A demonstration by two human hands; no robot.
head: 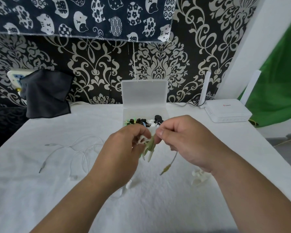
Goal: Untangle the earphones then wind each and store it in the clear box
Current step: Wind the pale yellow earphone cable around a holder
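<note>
Above the white table, my left hand (124, 148) pinches a small coil of pale green earphone cable (149, 146) with white earbuds. My right hand (180, 140) pinches the same cable just to the right of the coil. From it the loose end hangs down to a plug (165, 169). Behind my hands stands the clear box (144, 110) with its lid up and several wound earphones, dark and white, inside. A white earphone set (71, 148) lies loose on the cloth to the left. Another white earphone (198, 178) lies below my right wrist.
The table is covered by a white cloth (141, 207). A white router (227, 111) with two antennas stands at the back right. At the back left, a dark cloth (47, 95) leans against the patterned wall. Green fabric (279, 91) hangs at the far right.
</note>
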